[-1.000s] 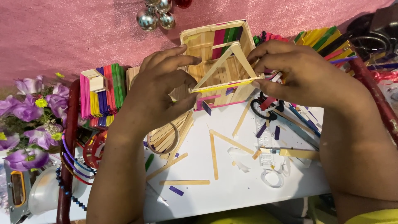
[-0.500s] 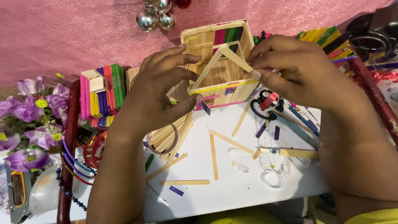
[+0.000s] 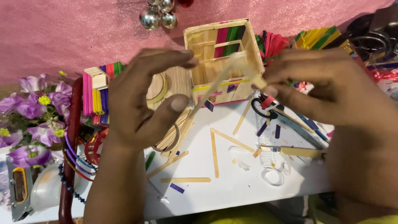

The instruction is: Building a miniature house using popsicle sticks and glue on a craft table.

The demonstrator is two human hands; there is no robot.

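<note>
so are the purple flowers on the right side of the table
No, the purple flowers sit at the left edge, beyond the left hand, far from the stick box.
</note>
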